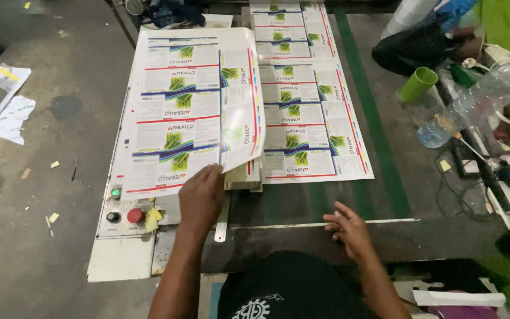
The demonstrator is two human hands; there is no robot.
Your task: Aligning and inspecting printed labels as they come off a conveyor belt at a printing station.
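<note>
Head view: left hand (200,198) pinches a printed sheet (193,106); right hand (347,227) rests open on the table (302,236)

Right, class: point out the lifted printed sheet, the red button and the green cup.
lifted printed sheet (190,106), head view, middle of its printed face
red button (135,215), head view, its cap
green cup (418,84), head view, its side wall

dark machine bed (302,207) w/ green stripes: printed label sheets (311,112) at 12 o'clock, small sheet stack (244,176) centre, control panel (126,210) 9 o'clock.
</note>
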